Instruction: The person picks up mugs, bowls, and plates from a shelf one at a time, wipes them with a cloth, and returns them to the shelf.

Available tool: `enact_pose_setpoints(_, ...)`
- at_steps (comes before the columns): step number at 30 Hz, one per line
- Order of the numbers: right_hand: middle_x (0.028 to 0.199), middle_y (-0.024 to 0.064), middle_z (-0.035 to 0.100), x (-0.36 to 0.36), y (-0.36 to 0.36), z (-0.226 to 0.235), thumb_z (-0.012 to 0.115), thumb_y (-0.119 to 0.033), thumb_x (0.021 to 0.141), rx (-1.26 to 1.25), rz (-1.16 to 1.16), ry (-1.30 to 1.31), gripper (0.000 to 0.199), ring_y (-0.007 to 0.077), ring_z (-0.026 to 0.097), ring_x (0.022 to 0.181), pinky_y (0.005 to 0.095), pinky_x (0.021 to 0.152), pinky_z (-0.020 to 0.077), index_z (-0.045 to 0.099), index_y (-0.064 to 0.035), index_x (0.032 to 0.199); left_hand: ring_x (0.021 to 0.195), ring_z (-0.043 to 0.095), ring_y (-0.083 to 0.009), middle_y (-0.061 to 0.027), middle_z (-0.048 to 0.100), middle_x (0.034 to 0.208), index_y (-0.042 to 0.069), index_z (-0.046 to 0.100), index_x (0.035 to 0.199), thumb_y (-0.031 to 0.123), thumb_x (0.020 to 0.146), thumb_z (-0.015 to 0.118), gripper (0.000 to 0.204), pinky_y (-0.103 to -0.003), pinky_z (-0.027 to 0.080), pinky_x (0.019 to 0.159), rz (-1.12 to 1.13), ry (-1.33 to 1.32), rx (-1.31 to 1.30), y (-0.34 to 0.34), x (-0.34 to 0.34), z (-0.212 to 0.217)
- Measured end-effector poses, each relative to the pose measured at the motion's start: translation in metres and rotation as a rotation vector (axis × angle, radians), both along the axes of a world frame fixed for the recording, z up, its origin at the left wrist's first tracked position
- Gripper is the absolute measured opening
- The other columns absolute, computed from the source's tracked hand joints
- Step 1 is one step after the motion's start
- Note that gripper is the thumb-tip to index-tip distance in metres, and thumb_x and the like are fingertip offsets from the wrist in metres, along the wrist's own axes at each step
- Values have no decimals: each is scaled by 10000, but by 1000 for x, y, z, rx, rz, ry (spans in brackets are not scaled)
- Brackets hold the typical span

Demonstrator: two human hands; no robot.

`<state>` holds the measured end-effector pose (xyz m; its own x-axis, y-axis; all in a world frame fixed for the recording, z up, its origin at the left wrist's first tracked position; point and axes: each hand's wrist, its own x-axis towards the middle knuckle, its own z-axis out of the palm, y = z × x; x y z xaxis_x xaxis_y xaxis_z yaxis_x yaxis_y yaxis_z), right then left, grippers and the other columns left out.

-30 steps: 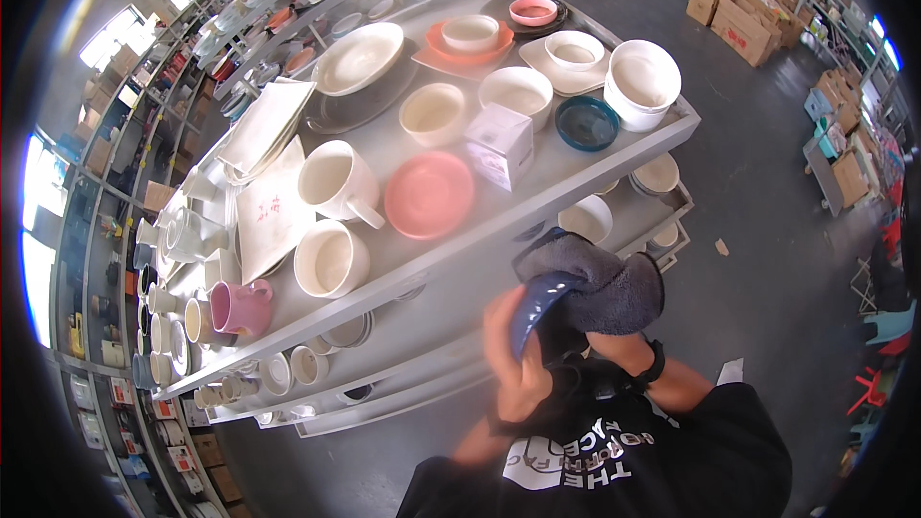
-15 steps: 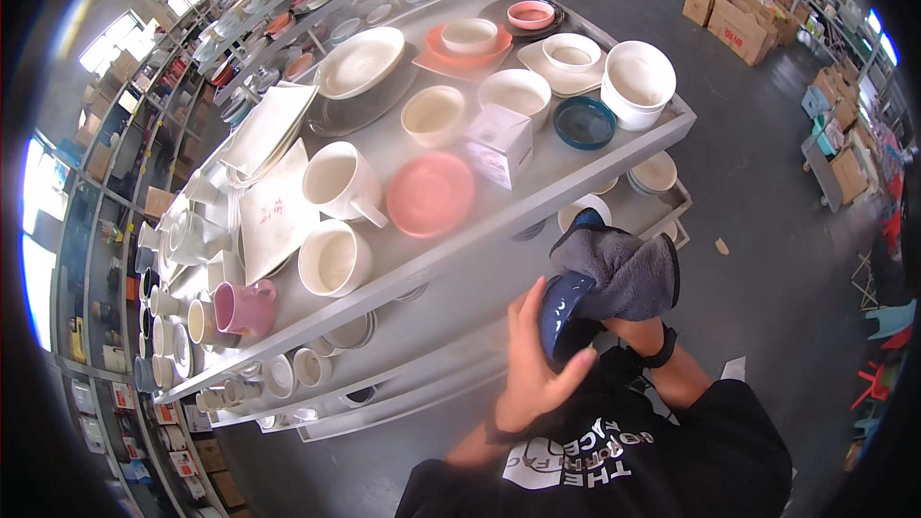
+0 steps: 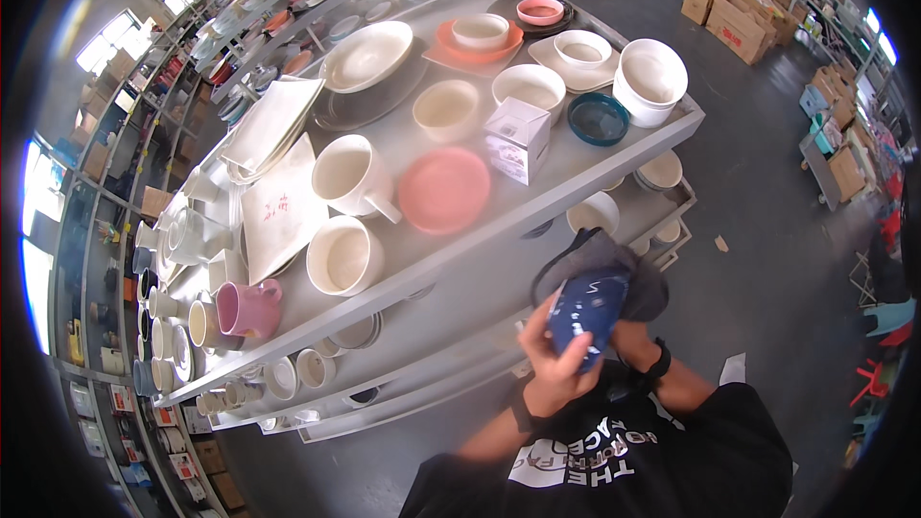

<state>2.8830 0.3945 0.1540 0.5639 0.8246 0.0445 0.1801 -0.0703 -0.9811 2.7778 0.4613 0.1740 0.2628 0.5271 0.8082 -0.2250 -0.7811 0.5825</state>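
Note:
My left hand (image 3: pixel 554 364) grips a glossy dark blue bowl (image 3: pixel 589 307) at its near end, thumb across its outside. Behind the bowl a dark grey cloth (image 3: pixel 649 290) is bunched against it. The cloth covers most of my right hand (image 3: pixel 633 341), which holds it pressed to the bowl; its fingers are hidden. Both hands are in front of my body, beside the cart's near edge. On the cart top nearest to them are a pink plate (image 3: pixel 444 190), a small white box (image 3: pixel 518 141) and a teal dish (image 3: pixel 599 120).
The grey tiered cart (image 3: pixel 460 257) carries white bowls, a large white mug (image 3: pixel 350 176), a pink mug (image 3: pixel 247 309) and square plates (image 3: pixel 280 201). Crowded shelving (image 3: pixel 101 230) lines the left. Cardboard boxes (image 3: pixel 734 24) stand on the floor at the far right.
The blue bowl has turned so its outside faces up toward me. The cloth has shifted behind it, and my left hand has moved slightly right with the bowl.

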Motion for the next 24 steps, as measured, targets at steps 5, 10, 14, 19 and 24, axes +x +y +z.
enact_pose_setpoints(5, 1040, 102, 599, 18, 8, 31, 586, -99, 829, 57, -68, -302, 255, 243, 559, 988, 348, 873, 437, 581, -43, 1078, 1017, 504, -338, -222, 446, 1155, 35, 452, 1276, 28, 707, 672, 610, -394, 427, 852, -232, 341, -255, 15, -14, 31)
enact_pose_setpoints(10, 982, 110, 611, 19, 25, 56, 593, -93, 817, 131, 6, -612, 229, 267, 573, 943, 342, 847, 446, 596, -43, 1040, 915, 549, -289, -196, 483, 1073, 18, 512, 1251, -41, 708, 599, 553, -321, 465, 780, -280, 323, -530, 26, -20, 28)
enact_pose_setpoints(14, 937, 106, 619, 1, 23, 49, 594, -88, 816, 145, -27, -207, 211, 268, 581, 907, 341, 830, 449, 600, -34, 1020, 878, 535, -279, -182, 509, 1009, 4, 550, 1211, -69, 670, 539, 546, -315, 448, 779, -131, 284, -435, 24, -16, 19)
enact_pose_setpoints(19, 1053, 107, 582, 9, 2, -2, 580, -93, 840, 118, -207, -342, 250, 237, 545, 988, 337, 859, 431, 561, -15, 1076, 919, 517, -248, -157, 514, 1005, 8, 534, 1225, -55, 701, 506, 528, -287, 419, 816, -138, 305, -566, 23, -8, 16)
enact_pose_setpoints(24, 1119, 118, 547, 65, -27, -16, 589, -120, 848, 25, -32, -390, 323, 250, 508, 1056, 357, 916, 401, 515, -17, 1146, 921, 508, -171, -101, 519, 1023, 11, 510, 1247, -58, 765, 497, 487, -247, 413, 821, -300, 226, -769, 27, 15, 1)
